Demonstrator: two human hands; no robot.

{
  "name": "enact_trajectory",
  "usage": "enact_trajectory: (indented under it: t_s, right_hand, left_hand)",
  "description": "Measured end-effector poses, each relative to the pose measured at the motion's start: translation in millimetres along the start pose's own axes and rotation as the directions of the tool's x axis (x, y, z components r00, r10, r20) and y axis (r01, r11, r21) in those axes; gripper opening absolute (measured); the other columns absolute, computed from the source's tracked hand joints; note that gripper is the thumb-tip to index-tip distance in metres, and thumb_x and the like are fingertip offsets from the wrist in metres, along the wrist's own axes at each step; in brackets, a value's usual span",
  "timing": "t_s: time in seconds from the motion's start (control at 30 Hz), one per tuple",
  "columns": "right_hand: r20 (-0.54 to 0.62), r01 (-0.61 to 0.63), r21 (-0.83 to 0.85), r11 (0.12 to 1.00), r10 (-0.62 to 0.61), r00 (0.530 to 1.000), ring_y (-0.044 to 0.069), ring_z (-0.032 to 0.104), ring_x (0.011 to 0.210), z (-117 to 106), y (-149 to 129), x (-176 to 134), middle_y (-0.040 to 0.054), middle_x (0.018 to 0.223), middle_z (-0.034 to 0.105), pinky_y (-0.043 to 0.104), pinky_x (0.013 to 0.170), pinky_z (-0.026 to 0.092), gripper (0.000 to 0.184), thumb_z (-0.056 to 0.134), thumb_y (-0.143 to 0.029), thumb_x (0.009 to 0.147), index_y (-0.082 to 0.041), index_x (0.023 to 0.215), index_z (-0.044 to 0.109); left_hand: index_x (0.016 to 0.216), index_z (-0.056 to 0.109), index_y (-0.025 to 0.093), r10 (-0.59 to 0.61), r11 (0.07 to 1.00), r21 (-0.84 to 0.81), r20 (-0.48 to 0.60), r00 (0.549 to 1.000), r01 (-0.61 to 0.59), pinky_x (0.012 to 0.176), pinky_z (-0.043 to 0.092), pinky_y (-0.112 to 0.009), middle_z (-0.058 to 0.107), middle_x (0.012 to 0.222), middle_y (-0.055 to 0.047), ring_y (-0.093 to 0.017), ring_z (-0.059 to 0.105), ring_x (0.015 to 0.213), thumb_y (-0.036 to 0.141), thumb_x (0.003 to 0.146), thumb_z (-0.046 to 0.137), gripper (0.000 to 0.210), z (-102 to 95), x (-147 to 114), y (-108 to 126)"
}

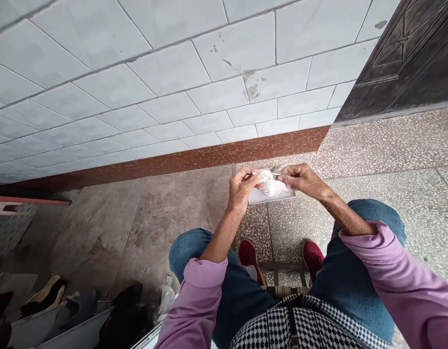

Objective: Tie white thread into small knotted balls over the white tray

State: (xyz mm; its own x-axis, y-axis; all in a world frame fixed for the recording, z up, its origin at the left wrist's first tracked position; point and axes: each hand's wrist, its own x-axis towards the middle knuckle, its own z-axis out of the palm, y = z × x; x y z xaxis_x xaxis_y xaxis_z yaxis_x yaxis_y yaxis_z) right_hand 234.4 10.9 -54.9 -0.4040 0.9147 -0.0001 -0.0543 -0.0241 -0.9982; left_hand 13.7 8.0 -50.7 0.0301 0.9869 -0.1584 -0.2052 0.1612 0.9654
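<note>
Between my hands is a small round white bundle (269, 187) with a wrinkled surface. Whether it is wound thread or crumpled plastic I cannot tell. My left hand (241, 188) is closed on its upper left side, thumb and fingers pinching. My right hand (300, 179) pinches a thin pale strand or end that runs from the top of the bundle. Part of what these fingers hold is hidden. Below the bundle, a shallow white box or lid (258, 198) shows, with its edge facing me.
A white tiled wall (212, 97) with a brown base stands in front, and a dark carved door (405, 58) at upper right. Shoes (45, 295) and boxes lie at lower left beside a clear plastic bag (167, 298). My red shoes (248, 254) rest on the speckled floor (358, 182).
</note>
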Motion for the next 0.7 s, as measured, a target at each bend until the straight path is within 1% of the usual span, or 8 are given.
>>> enact_trajectory:
  t_s: [0.1,0.2,0.3,0.37,0.43,0.5,0.6,0.7]
  right_hand:
    - [-0.125,0.119,-0.128,0.985,-0.135,0.983,0.012,0.046,0.059,-11,-6,2,-0.0006,0.064,0.056,0.025,0.052,0.038,0.05,0.081,-0.065,0.09,-0.02,0.074,0.07]
    - [-0.195,0.162,-0.178,0.971,-0.196,0.961,0.012,0.043,0.059,-5,0,5,-0.0012,0.064,0.052,0.026,0.054,0.035,0.055,0.075,-0.07,0.092,-0.02,0.072,0.065]
    - [-0.09,0.1,-0.214,0.972,-0.121,0.989,0.013,0.044,0.057,21,13,1,-0.0012,0.064,0.053,0.025,0.053,0.034,0.057,0.062,-0.072,0.099,-0.019,0.08,0.068]
    - [0.05,0.102,-0.28,0.955,-0.091,0.995,0.013,0.044,0.057,40,18,-6,-0.0011,0.063,0.052,0.025,0.055,0.035,0.053,0.056,-0.063,0.105,-0.018,0.081,0.068]
    - [0.159,0.157,-0.324,0.933,-0.11,0.981,0.013,0.045,0.059,51,14,-15,-0.0008,0.065,0.053,0.026,0.059,0.036,0.046,0.052,-0.052,0.109,-0.018,0.083,0.067]
    - [0.155,0.202,-0.359,0.911,-0.155,0.976,0.013,0.045,0.061,50,5,-20,-0.0008,0.068,0.054,0.027,0.062,0.036,0.041,0.05,-0.046,0.111,-0.018,0.088,0.068]
    - [0.016,0.208,-0.426,0.88,-0.222,0.975,0.015,0.047,0.062,33,-8,-19,-0.0011,0.067,0.053,0.028,0.064,0.036,0.04,0.049,-0.048,0.111,-0.019,0.089,0.068]
    - [-0.054,0.195,-0.437,0.878,-0.242,0.969,0.015,0.047,0.063,22,-4,-13,-0.0007,0.067,0.053,0.028,0.064,0.036,0.044,0.049,-0.052,0.109,-0.02,0.081,0.062]
  left_hand:
    - [0.082,0.074,0.017,-0.007,0.995,0.102,0.106,0.994,-0.004,0.06,0.051,-0.027,0.071,0.073,-0.001,-0.011,0.061,0.057,0.043,0.066,0.097,0.038,3.8,-6,3]
    - [0.083,0.074,0.017,-0.069,0.997,0.061,0.238,0.969,0.056,0.06,0.052,-0.027,0.07,0.071,-0.001,-0.012,0.063,0.058,0.045,0.067,0.096,0.038,9.2,-13,10]
    - [0.082,0.072,0.018,-0.051,0.996,-0.056,0.213,0.976,0.064,0.062,0.054,-0.027,0.071,0.076,-0.002,-0.013,0.066,0.066,0.046,0.065,0.097,0.041,8.4,-14,17]
    - [0.082,0.071,0.018,0.02,0.999,-0.05,0.14,0.99,-0.013,0.062,0.053,-0.026,0.071,0.078,-0.001,-0.013,0.065,0.067,0.045,0.065,0.096,0.041,3.8,-11,18]
    - [0.081,0.072,0.018,0.102,0.992,0.066,0.089,0.991,-0.108,0.059,0.049,-0.023,0.069,0.075,0.001,-0.011,0.061,0.063,0.043,0.067,0.095,0.036,-1.5,-9,16]
    - [0.078,0.072,0.018,0.139,0.963,0.216,0.1,0.985,-0.158,0.055,0.041,-0.021,0.065,0.067,0.002,-0.008,0.054,0.057,0.038,0.069,0.092,0.03,-4.8,-10,13]
    - [0.077,0.072,0.017,-0.002,0.963,0.263,0.253,0.968,-0.066,0.053,0.039,-0.022,0.061,0.061,0.002,-0.009,0.052,0.054,0.037,0.071,0.091,0.028,-4.5,-17,12]
    - [0.081,0.072,0.017,-0.119,0.992,0.085,0.341,0.933,0.095,0.06,0.049,-0.026,0.068,0.072,-0.002,-0.013,0.061,0.062,0.043,0.068,0.094,0.036,-1.7,-23,19]
